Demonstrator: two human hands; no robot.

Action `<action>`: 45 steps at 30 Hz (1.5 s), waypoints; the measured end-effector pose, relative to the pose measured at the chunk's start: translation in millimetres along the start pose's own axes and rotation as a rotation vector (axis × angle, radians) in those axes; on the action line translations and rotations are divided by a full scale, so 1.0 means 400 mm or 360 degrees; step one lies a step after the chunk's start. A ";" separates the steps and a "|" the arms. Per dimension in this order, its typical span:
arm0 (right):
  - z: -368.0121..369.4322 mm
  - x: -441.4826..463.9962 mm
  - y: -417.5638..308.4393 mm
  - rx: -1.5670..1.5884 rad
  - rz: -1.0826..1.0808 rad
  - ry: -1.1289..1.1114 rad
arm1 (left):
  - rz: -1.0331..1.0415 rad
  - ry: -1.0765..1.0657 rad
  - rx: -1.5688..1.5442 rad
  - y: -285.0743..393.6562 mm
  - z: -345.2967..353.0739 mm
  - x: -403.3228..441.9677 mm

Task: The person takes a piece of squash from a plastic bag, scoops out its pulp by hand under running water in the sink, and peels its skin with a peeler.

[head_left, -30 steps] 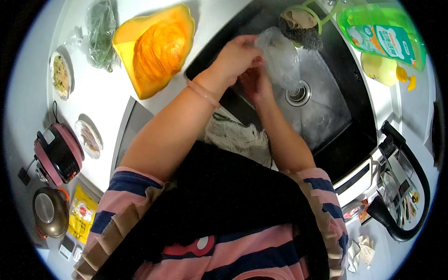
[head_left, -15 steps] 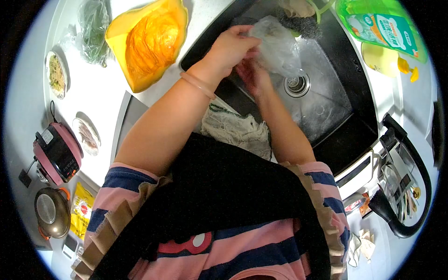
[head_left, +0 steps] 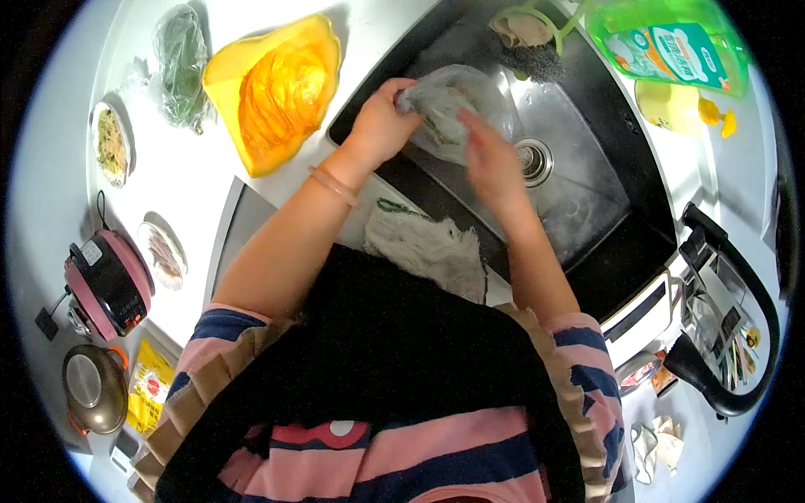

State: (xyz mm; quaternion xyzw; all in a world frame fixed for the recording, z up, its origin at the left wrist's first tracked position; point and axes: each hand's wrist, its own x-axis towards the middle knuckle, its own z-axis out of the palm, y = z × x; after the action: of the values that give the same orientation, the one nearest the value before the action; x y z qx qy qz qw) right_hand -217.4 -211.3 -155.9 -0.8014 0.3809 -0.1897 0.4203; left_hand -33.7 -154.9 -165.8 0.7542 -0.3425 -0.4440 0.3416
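Over the black sink (head_left: 599, 210), a clear plastic bag (head_left: 449, 96) hangs with something pale and greenish inside that I cannot make out. My left hand (head_left: 384, 124), with a pinkish bangle (head_left: 334, 186) at the wrist, is closed on the bag's left edge. At the bag's right side is my right hand (head_left: 495, 168), its fingers smeared by motion; whether it grips the plastic is unclear. Below the hands, a pale cloth (head_left: 428, 243) drapes over the sink's front edge. The drain (head_left: 532, 161) lies just right of my right hand.
A cut pumpkin piece (head_left: 285, 96) lies on the counter left of the sink, beside a bag of greens (head_left: 179, 67). Two small dishes, a pink cooker (head_left: 109, 277) and a lidded pan (head_left: 94, 387) are farther left. A green detergent bottle (head_left: 671, 46) stands right.
The bag has moved left and toward me. My left hand has shifted left and slightly down, and my right hand has moved right and down, so the hands are farther apart.
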 end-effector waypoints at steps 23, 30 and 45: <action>0.292 0.126 0.188 -0.0547 0.0407 -0.0878 | 0.0010 0.0102 0.0232 -0.031 -0.015 -0.034; 0.200 0.125 0.111 -0.0797 0.0109 -0.1055 | 0.0230 0.0100 0.0899 0.072 -0.033 -0.106; -0.135 -0.267 0.096 0.0690 0.0665 0.0436 | 0.0805 0.0455 0.0780 0.102 -0.418 -0.377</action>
State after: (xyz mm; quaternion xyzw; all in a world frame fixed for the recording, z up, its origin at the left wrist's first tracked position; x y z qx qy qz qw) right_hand -336.6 -171.5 -154.7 -0.5649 0.5409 -0.2819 0.5558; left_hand 52.6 -17.7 -4.4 0.7595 -0.5628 -0.1410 0.2943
